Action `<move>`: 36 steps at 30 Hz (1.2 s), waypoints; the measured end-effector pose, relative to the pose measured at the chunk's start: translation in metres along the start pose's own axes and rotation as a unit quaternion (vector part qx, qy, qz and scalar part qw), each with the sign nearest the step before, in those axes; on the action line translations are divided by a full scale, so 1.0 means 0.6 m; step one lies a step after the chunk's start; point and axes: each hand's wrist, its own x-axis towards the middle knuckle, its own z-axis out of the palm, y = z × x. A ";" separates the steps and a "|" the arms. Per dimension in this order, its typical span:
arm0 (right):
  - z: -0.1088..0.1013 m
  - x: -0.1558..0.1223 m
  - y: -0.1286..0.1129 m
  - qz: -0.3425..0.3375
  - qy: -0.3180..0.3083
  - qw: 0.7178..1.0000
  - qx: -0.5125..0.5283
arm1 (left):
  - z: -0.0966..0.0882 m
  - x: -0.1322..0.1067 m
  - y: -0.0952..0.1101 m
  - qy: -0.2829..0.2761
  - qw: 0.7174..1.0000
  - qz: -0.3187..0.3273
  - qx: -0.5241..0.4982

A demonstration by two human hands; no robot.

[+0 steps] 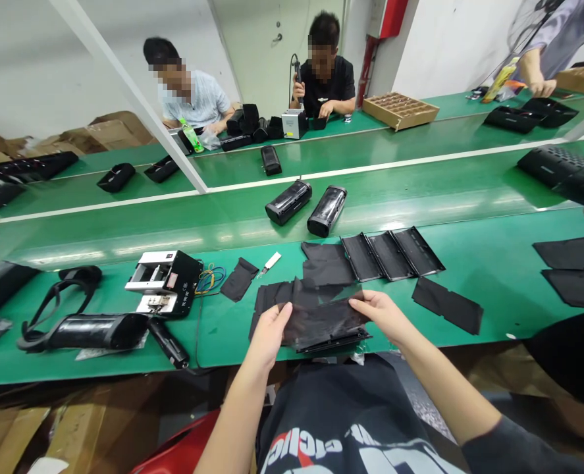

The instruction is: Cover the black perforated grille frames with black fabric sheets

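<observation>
My left hand (270, 334) and my right hand (379, 314) together grip a flat black panel (327, 326) covered by a dark film, just above the near edge of the green bench (494, 289). Fingers of both hands curl over its two ends. Behind it lie several black fabric pieces (321, 270) and three black plastic covers (391, 253) side by side. One more black fabric piece (447, 305) rests to the right of my right hand.
A white-and-black device (166, 282) with coloured wires sits left, beside a long black housing (97, 331) and a strap loop (57, 303). Two black speaker bodies (306, 205) ride on the conveyor. Two people work opposite; a wooden tray (399, 109) stands far right.
</observation>
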 end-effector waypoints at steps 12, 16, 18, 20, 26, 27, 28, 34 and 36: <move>-0.031 0.044 0.151 0.002 0.060 0.875 -0.480 | -0.015 0.080 -0.173 0.097 0.965 0.078 0.231; -0.039 0.043 0.150 -0.001 0.059 0.871 -0.487 | -0.017 0.078 -0.165 0.107 0.961 0.121 0.225; -0.044 0.042 0.152 -0.006 0.054 0.871 -0.489 | -0.019 0.077 -0.162 0.104 0.957 0.141 0.232; -0.050 0.041 0.155 -0.010 0.054 0.879 -0.473 | -0.021 0.075 -0.160 0.095 0.958 0.151 0.226; -0.059 0.052 0.162 -0.005 0.077 0.916 -0.393 | -0.030 0.089 -0.164 0.092 0.971 0.082 0.204; -0.058 0.055 0.163 -0.001 0.078 0.919 -0.387 | -0.031 0.094 -0.166 0.085 0.971 0.073 0.211; -0.057 0.058 0.163 0.003 0.081 0.920 -0.384 | -0.032 0.099 -0.168 0.081 0.971 0.068 0.215; -0.049 0.062 0.157 0.013 0.162 0.883 -0.440 | -0.035 0.112 -0.167 0.109 0.976 0.068 0.177; -0.048 0.065 0.155 -0.001 0.177 0.868 -0.463 | -0.034 0.112 -0.163 0.115 0.964 0.098 0.220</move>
